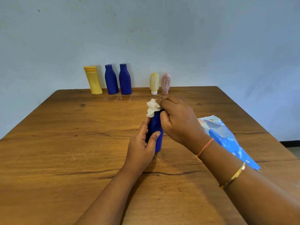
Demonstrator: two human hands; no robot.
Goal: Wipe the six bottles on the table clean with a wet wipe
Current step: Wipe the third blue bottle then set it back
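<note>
Five bottles point(125, 79) by pale wall point(162, 30), wood table point(65, 143) — left hand point(142, 143) grip clamps blue bottle point(156, 127), right hand point(178, 120) pinches wipe point(152, 108).

Wooden table point(68, 143): brown plank top, visible grain, dark knots, long dark cracks running across the near and middle boards, faint pale scuffs near the far edge. Wall point(162, 33) behind it: pale blue-grey, matte, a few small dark specks upper left. Strip of grey floor point(294, 151) with dark skirting shows at the far right, below the wall, past the table's right edge.
</note>
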